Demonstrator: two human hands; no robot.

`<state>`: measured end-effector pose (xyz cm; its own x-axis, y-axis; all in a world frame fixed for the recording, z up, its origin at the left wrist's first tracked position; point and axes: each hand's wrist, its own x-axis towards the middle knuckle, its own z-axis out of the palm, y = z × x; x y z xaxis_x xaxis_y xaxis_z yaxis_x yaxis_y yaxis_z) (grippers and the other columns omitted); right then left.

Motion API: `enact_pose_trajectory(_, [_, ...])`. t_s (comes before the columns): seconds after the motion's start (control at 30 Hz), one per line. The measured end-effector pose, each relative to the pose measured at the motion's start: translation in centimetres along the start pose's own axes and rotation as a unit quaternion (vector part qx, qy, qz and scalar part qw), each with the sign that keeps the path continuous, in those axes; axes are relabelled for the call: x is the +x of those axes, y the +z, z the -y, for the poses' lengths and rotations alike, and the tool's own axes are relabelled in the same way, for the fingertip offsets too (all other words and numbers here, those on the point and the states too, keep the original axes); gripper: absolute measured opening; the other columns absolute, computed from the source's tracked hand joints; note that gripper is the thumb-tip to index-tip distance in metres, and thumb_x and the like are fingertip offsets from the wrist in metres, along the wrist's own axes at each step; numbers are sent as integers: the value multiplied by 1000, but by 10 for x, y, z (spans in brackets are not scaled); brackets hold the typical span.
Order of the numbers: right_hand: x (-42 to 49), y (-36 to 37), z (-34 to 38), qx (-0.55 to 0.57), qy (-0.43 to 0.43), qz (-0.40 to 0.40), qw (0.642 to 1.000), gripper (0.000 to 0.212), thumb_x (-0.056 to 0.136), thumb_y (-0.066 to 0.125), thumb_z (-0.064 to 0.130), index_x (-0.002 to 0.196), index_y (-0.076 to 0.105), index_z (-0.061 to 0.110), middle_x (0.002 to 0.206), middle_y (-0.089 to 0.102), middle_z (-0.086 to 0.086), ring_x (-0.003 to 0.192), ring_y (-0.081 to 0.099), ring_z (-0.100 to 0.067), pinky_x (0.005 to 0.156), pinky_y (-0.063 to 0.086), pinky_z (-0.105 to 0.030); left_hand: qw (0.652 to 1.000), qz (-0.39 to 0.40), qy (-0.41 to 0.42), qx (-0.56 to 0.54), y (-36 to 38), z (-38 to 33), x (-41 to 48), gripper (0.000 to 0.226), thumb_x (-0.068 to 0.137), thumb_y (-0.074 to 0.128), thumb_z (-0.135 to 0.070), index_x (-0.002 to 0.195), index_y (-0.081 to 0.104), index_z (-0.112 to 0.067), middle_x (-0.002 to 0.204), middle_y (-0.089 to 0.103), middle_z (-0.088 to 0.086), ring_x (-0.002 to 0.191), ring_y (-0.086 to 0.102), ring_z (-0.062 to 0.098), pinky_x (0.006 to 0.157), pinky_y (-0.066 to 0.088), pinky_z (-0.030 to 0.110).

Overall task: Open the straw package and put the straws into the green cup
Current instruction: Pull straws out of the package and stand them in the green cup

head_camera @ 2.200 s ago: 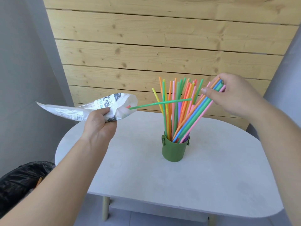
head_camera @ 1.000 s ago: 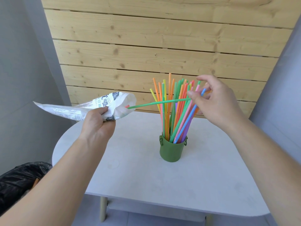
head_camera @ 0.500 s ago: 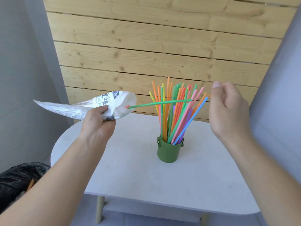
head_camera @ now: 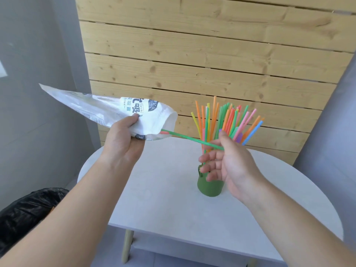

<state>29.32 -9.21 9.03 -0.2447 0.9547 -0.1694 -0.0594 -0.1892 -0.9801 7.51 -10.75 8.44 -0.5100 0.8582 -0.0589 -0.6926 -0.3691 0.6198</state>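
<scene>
My left hand (head_camera: pixel 123 139) grips a white printed straw package (head_camera: pixel 104 110) held in the air left of the cup, its open mouth pointing right. One green straw (head_camera: pixel 188 138) sticks out of that mouth, with a red straw tip (head_camera: pixel 164 132) beside it. My right hand (head_camera: pixel 229 164) is in front of the cup; its thumb and forefinger pinch the green straw's far end, and the other fingers are spread. The green cup (head_camera: pixel 210 187) stands on the white table (head_camera: pixel 163 205), partly hidden by my right hand. Several coloured straws (head_camera: pixel 229 120) fan out of it.
A wooden slat wall (head_camera: pixel 192 54) rises right behind the table. A black bin bag (head_camera: pixel 25 212) sits on the floor at lower left. Grey walls close in on both sides.
My right hand has let go of the bundle in the cup, swung left and down, and taken the end of the green straw. The package now tilts mouth-down.
</scene>
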Motion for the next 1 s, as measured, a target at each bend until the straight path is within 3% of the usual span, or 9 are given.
enact_pose_trajectory(0.07, [-3, 10, -11, 51, 63, 23, 996, 54, 105, 35, 50, 102, 59, 2, 75, 68, -21, 49, 63, -29, 37, 48, -27, 999, 12, 25, 22, 0, 1, 1, 18, 101, 52, 4, 110, 67, -1, 106, 75, 10, 100, 76, 26, 88, 63, 42])
enact_pose_trajectory(0.17, [-6, 19, -21, 148, 130, 45, 979, 65, 103, 36, 56, 113, 57, -4, 87, 70, -30, 58, 70, -37, 42, 55, -34, 992, 69, 64, 79, 1, 6, -1, 34, 96, 60, -3, 130, 64, -1, 134, 69, 19, 127, 64, 40, 107, 46, 67])
enact_pose_trajectory(0.23, [-7, 22, -24, 196, 147, 55, 968, 72, 100, 38, 61, 118, 55, -7, 90, 71, -32, 64, 72, -40, 46, 58, -38, 984, 102, 75, 124, 5, 10, -5, 48, 96, 60, -7, 143, 54, 0, 139, 63, 25, 126, 62, 47, 93, 51, 63])
enact_pose_trajectory(0.37, [-9, 23, -22, 242, 131, 49, 960, 73, 94, 46, 66, 120, 54, -2, 103, 71, -34, 70, 73, -42, 52, 60, -42, 972, 142, 80, 171, 14, 20, -17, 27, 102, 53, -4, 129, 59, -6, 108, 69, 13, 93, 69, 31, 58, 52, 34])
enact_pose_trajectory(0.53, [-10, 22, -15, 220, 72, 21, 973, 67, 87, 54, 70, 114, 67, 10, 102, 74, -19, 77, 73, -39, 59, 60, -43, 962, 160, 70, 210, 20, 36, -27, 26, 102, 55, -3, 127, 59, 6, 103, 70, 16, 80, 70, 28, 51, 50, 31])
enact_pose_trajectory(0.63, [-9, 21, -14, 148, 60, 11, 987, 53, 89, 53, 69, 100, 75, 23, 87, 76, -7, 65, 67, -26, 50, 53, -32, 960, 173, 51, 212, 24, 43, -31, 32, 103, 58, -9, 132, 58, 6, 109, 72, 18, 88, 71, 32, 56, 51, 35])
enact_pose_trajectory(0.73, [-6, 20, -19, 101, 76, -21, 992, 43, 94, 52, 62, 92, 71, 24, 78, 66, 0, 49, 46, -16, 38, 32, -21, 967, 165, 12, 194, 33, 47, -41, 40, 105, 55, -28, 137, 60, -4, 123, 74, 18, 101, 74, 32, 62, 57, 37])
enact_pose_trajectory(0.9, [-1, 20, -24, 127, 56, -28, 990, 39, 100, 47, 54, 87, 62, 20, 62, 46, 5, 44, 26, -12, 40, 12, -22, 976, 164, -40, 137, 37, 48, -46, 49, 106, 41, -55, 110, 79, -24, 116, 78, 6, 108, 75, 26, 93, 55, 49])
enact_pose_trajectory(1.0, [-1, 20, -29, 127, 33, -2, 991, 40, 103, 43, 52, 86, 61, 20, 51, 39, 9, 45, 20, -11, 43, 10, -24, 981, 159, -41, 100, 35, 45, -42, 59, 103, 39, -65, 109, 77, -21, 111, 76, 4, 106, 73, 25, 113, 41, 51])
